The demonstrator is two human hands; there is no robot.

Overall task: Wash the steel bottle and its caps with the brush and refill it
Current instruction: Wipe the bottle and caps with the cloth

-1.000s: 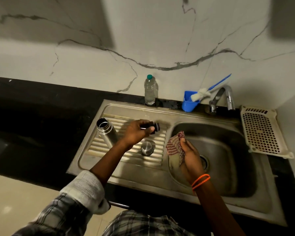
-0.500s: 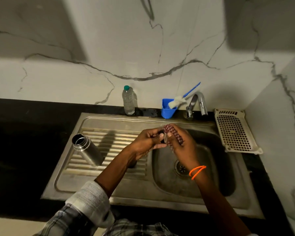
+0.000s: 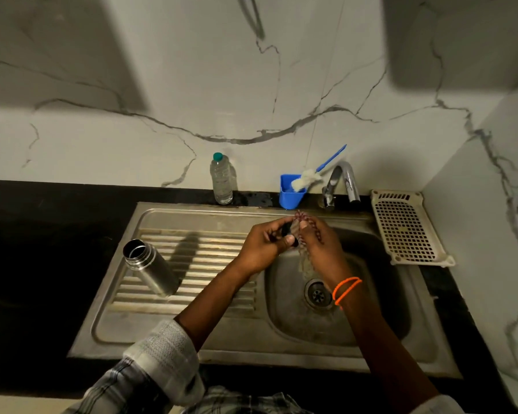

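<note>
The open steel bottle (image 3: 151, 268) stands upright on the ribbed drainboard (image 3: 192, 297) at the left. My left hand (image 3: 262, 249) grips a small black cap (image 3: 288, 234) over the basin's left rim. My right hand (image 3: 317, 243) presses a checked red cloth (image 3: 307, 222) against that cap; both hands touch. The blue-handled brush (image 3: 310, 180) with white bristles leans in a blue cup (image 3: 290, 192) behind the sink. The steel cap seen earlier on the drainboard is hidden behind my left forearm.
A chrome tap (image 3: 341, 182) stands behind the basin (image 3: 371, 294), whose drain (image 3: 317, 294) lies under my right wrist. A clear plastic water bottle (image 3: 221, 182) stands at the wall. A cream perforated tray (image 3: 407, 228) lies right of the sink. Black counter surrounds the sink.
My left hand carried the black cap from above the drainboard to the basin, and my right hand brought the cloth up against it. The view shifted right and pulled back.
</note>
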